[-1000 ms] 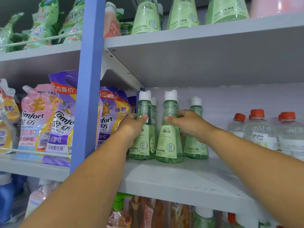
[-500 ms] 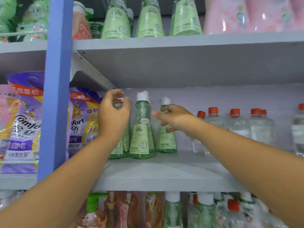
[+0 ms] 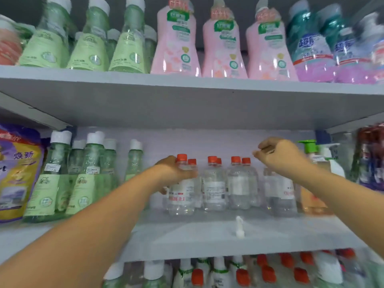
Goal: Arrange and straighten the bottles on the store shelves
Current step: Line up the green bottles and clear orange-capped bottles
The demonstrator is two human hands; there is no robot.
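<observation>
Several clear bottles with orange caps stand in a group on the middle shelf (image 3: 187, 235). My left hand (image 3: 174, 171) grips the leftmost clear bottle (image 3: 181, 196) around its shoulder. My right hand (image 3: 278, 155) hovers above the right end of the group, over a clear bottle (image 3: 279, 194), fingers loosely curled and holding nothing. Green bottles with white caps (image 3: 87, 179) stand at the left of the same shelf. The picture is blurred by motion.
The upper shelf (image 3: 187, 84) carries green, pink (image 3: 176, 42) and teal bottles. A purple refill pouch (image 3: 16, 173) stands far left, pump bottles (image 3: 311, 163) far right. A small white piece (image 3: 239, 227) stands on the shelf front. Orange-capped bottles fill the shelf below.
The view and both hands have shifted right, away from the green bottles. My left hand now grips a clear orange-capped bottle, and my right hand is raised over the group.
</observation>
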